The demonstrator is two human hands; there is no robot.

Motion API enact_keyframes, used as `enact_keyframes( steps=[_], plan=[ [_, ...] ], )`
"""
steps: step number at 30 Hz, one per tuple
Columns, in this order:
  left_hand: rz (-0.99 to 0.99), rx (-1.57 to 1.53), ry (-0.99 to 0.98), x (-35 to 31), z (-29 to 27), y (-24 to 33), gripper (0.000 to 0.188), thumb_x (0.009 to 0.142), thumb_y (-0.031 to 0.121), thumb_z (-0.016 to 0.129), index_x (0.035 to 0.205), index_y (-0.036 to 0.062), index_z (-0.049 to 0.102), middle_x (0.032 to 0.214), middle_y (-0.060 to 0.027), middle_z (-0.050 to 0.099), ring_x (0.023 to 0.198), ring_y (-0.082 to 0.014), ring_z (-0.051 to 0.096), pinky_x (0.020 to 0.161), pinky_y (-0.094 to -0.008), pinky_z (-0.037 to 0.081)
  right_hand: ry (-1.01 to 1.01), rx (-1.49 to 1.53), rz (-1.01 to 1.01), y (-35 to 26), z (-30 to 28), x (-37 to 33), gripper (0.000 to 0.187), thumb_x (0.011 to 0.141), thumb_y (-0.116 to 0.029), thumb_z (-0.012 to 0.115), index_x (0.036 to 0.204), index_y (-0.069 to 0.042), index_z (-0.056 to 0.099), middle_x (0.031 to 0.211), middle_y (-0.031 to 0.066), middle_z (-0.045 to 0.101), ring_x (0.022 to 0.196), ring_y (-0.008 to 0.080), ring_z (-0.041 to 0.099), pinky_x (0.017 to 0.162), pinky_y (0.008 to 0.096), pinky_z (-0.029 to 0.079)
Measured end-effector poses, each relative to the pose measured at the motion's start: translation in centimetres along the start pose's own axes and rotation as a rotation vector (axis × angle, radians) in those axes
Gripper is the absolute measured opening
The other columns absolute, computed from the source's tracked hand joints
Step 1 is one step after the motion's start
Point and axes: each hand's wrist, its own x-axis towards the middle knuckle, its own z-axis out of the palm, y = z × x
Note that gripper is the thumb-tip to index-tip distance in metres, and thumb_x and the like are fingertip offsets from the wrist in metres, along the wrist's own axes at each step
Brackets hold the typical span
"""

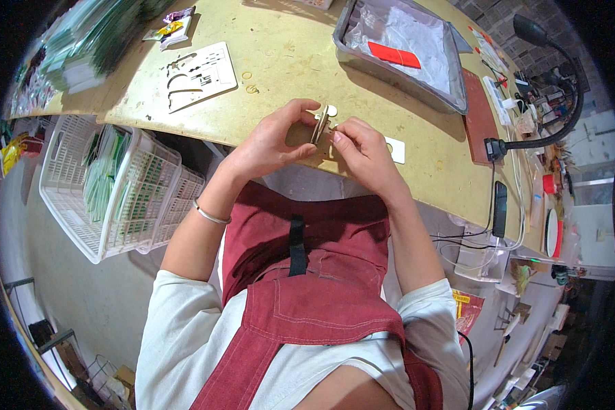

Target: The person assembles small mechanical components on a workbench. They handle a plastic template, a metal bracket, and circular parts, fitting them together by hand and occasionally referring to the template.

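Near the table's front edge my left hand (273, 139) curves round a small thin brownish piece (320, 126) seen nearly edge-on, gripping it between thumb and fingers. A pale rounded tab (331, 110) shows beside its upper end; whether the two are joined I cannot make out. My right hand (363, 152) is closed in a pinch at the right side of that piece. What its fingertips hold is too small to name. By the right wrist lies a white flat card (394, 150) with a hole, partly hidden by the hand.
A white cut-out sheet (223, 63) with dark slots and small ring scraps (251, 89) lie left of my hands. A grey tray (403, 83) holds clear plastic and a red packet (394, 55). Bagged sheets (92, 44), a white basket (102, 232) and a lamp (557, 142) surround them.
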Motion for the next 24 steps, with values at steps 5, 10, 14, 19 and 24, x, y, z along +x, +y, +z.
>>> enact_keyframes(
  steps=[5,10,14,19,24],
  plan=[
    [0.009,-0.005,-0.001,0.1,0.0,-0.2,0.072,0.09,0.009,0.085,0.152,0.0067,0.049,0.122,-0.0129,0.071,0.117,-0.0233,0.067,0.106,-0.0375,0.053,0.001,0.007,0.013,0.2,0.1,0.0,0.021,0.101,-0.016,0.064,0.094,0.003,0.066,0.088,0.0184,0.062,0.082,0.0354,0.064,0.075,0.0447,0.051],
    [0.027,0.044,0.026,-0.4,-0.1,-0.8,0.073,0.089,0.009,0.085,0.152,0.0069,0.048,0.123,-0.0132,0.072,0.117,-0.0247,0.068,0.106,-0.0385,0.054,-0.003,-0.007,-0.023,0.3,0.4,0.1,0.018,0.101,-0.014,0.064,0.093,0.003,0.066,0.086,0.0177,0.061,0.08,0.0334,0.064,0.072,0.0429,0.05],
    [0.082,0.059,0.008,0.2,0.2,-1.0,0.075,0.087,0.008,0.086,0.151,0.006,0.049,0.124,-0.0123,0.07,0.118,-0.0273,0.068,0.107,-0.0403,0.053,0.022,-0.023,-0.025,-0.5,0.3,-0.3,0.016,0.099,-0.012,0.065,0.094,0.003,0.066,0.084,0.0156,0.06,0.076,0.0313,0.062,0.069,0.0416,0.049],
    [0.032,0.048,0.012,0.1,0.1,-0.4,0.072,0.087,0.007,0.085,0.15,0.0044,0.05,0.123,-0.0122,0.07,0.12,-0.0273,0.068,0.108,-0.0393,0.052,0.052,-0.124,-0.065,-0.8,0.5,-0.5,0.013,0.093,-0.01,0.071,0.096,0.001,0.067,0.087,0.0161,0.062,0.082,0.0348,0.064,0.075,0.0443,0.05],
    [0.083,0.075,0.042,-0.2,0.0,-0.7,0.072,0.088,0.005,0.084,0.151,0.005,0.049,0.124,-0.012,0.07,0.119,-0.0262,0.067,0.107,-0.0383,0.053,0.155,-0.34,-0.244,-1.5,0.3,-0.1,0.015,0.087,-0.009,0.076,0.1,-0.003,0.069,0.093,0.0164,0.065,0.089,0.039,0.065,0.079,0.049,0.051]
  ],
)
